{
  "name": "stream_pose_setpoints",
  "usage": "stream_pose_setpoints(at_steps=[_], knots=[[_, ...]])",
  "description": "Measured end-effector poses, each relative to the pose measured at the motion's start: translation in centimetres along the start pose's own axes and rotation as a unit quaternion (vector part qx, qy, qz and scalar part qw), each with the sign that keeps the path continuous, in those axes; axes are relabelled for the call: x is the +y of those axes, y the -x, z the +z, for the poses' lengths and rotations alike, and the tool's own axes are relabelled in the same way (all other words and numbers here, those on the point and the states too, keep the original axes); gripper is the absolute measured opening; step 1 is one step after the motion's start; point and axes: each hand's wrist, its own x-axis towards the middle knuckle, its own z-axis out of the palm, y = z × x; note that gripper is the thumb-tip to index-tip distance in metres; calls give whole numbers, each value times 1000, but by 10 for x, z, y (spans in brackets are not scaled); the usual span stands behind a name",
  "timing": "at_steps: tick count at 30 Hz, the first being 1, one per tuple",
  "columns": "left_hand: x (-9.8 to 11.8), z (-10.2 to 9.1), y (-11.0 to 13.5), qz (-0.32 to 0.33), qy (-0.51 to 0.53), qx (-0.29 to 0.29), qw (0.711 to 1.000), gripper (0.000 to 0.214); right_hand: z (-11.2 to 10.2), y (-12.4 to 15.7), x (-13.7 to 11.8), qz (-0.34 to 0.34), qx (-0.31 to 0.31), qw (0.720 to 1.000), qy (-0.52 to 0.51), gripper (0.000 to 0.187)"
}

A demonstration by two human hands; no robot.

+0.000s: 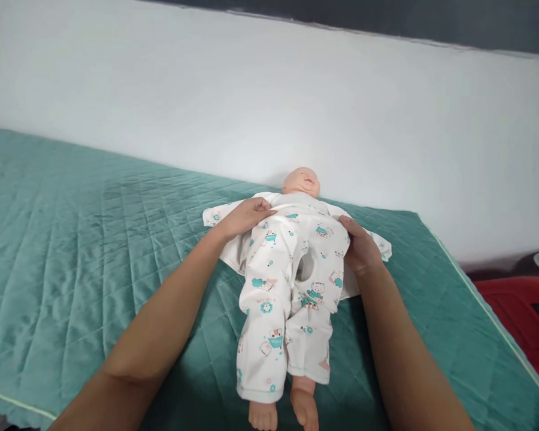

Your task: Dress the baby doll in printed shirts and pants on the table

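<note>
A baby doll (pixel 302 181) lies on its back, its head near the wall and its bare feet toward me. It wears white printed baby pants (pixel 269 287) with an opening at the crotch. Beneath the pants' top spreads a white baby shirt (pixel 227 212), its sleeves out to both sides. My left hand (pixel 249 215) pinches the waistband of the pants at the left, by the doll's chest. At the right side of the waistband, my right hand (pixel 359 242) grips the pants with the thumb on top; its other fingers are partly hidden behind the cloth.
A green quilted cover (pixel 94 239) lies under the doll, with a pale piped edge at the right. Behind it rises a white wall (pixel 206 90) with a dark band on top. A red plastic object (pixel 516 317) stands beyond the right edge.
</note>
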Motion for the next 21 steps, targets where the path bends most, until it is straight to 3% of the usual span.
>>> stream_pose_setpoints(at_steps=[3,10,14,17,21], knots=[[-7,-2,8,-6,30,-10,999,28,-7,3,3,38,26,996,-75,26],[-7,0,19,-37,73,-17,996,20,-10,19,6,22,-14,999,22,33],[-5,-6,28,-47,53,-63,995,20,-16,29,5,4,-41,987,153,25],[-9,-11,34,-46,46,-85,994,17,-16,31,7,-35,1,958,284,21],[-14,-15,37,-42,22,-133,990,29,-12,28,8,-55,32,943,326,22]])
